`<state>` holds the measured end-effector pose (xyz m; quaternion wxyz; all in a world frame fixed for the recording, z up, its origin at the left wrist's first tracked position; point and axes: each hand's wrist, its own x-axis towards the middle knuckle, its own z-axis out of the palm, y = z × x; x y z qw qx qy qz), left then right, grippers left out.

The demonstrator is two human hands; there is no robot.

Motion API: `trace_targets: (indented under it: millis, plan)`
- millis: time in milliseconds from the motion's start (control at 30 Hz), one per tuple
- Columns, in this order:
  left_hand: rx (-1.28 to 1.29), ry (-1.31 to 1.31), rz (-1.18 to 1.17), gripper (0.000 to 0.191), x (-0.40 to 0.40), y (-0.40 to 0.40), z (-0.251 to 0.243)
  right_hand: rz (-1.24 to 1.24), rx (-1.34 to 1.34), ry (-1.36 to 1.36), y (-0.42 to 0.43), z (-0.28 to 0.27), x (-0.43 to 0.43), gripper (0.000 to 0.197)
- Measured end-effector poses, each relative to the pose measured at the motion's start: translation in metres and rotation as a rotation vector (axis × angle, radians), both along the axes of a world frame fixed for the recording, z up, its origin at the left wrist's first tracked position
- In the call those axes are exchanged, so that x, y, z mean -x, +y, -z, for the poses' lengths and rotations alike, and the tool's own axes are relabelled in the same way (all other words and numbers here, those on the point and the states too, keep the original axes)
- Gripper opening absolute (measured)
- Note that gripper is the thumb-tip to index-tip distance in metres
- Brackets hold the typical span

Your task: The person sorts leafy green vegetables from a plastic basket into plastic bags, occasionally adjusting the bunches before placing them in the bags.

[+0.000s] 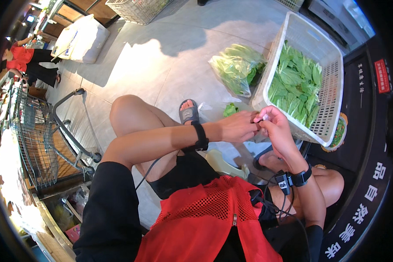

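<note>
In front of my knees, my left hand (239,127) and my right hand (275,126) meet, fingers pinched together around the gathered plastic of a clear bag (211,107). A leafy green vegetable (231,109) shows inside this bag, partly hidden behind my left hand. Just beyond it, a filled clear bag of leafy greens (237,67) rests on the floor against a white plastic crate (334,77). Loose leafy greens (294,85) lie inside the crate, to the upper right of my right hand.
A wire shopping cart (36,137) stands at left on the grey tiled floor (150,78). Farther off are a white bin (88,42), another white crate (139,11) and people in red tops (23,55). A dark panel with writing (353,183) borders the right side.
</note>
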<state>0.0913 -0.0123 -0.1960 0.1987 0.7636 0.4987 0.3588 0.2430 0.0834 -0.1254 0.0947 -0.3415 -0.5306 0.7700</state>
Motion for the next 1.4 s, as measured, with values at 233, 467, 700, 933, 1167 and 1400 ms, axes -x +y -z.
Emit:
trace_targets:
  millis: [233, 467, 700, 933, 1167, 1400]
  plan:
    - [-0.195, 0.355, 0.097, 0.013, 0.000, -0.001, 0.022, -0.222, -0.090, 0.078, -0.012, -0.010, 0.010, 0.017]
    - [-0.072, 0.695, -0.021, 0.017, -0.020, -0.001, 0.042, -0.221, -0.195, 0.084, -0.009, 0.007, 0.007, 0.019]
    - [0.469, 0.136, -0.019, 0.030, -0.014, -0.002, 0.040, -0.196, -0.123, 0.051, -0.017, 0.019, 0.009, 0.020]
    - [0.205, 0.026, 0.062, 0.015, -0.018, -0.001, 0.051, -0.065, -0.103, -0.010, -0.003, 0.012, 0.016, 0.025]
    - [0.451, 0.977, 0.100, 0.028, -0.022, 0.008, 0.001, 0.080, 0.087, 0.014, 0.004, 0.031, 0.014, 0.025]
    - [0.343, 0.904, 0.080, 0.035, -0.019, -0.010, 0.022, 0.076, 0.087, -0.013, -0.003, 0.047, 0.013, 0.025]
